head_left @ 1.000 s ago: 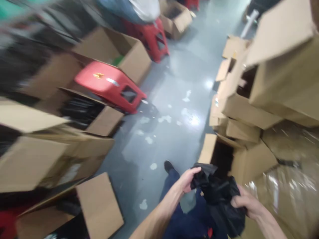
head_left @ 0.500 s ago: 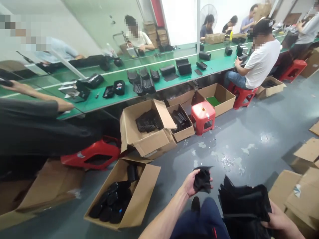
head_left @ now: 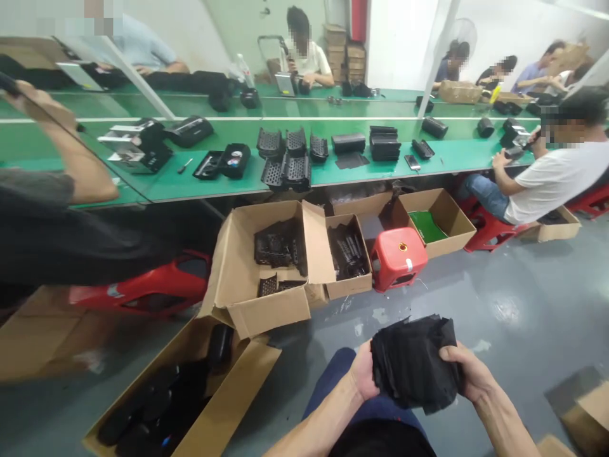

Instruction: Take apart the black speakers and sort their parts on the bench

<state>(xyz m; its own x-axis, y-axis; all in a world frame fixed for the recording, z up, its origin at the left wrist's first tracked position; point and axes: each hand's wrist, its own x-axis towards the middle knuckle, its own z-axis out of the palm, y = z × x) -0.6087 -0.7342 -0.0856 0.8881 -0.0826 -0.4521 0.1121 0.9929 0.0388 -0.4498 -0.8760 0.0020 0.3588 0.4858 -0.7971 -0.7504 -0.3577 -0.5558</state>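
Head camera: mid-frame, an open carton (head_left: pixel 271 311) of black perforated parts (head_left: pixel 278 244) and a red stool (head_left: pixel 399 244) stand between me and the green bench (head_left: pixel 461 152); another carton (head_left: pixel 233 400) fills the lower left. Right of bottom centre, my left hand (head_left: pixel 365 371) and right hand (head_left: pixel 469 368) grip a black bundle (head_left: pixel 413 365) from opposite sides, right thumb on top, forearms angling inward.

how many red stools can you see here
4 red stools: one at left, one unoccupied near the middle, one under the white-shirted person, one partly cut off at the right edge. Others may be hidden.
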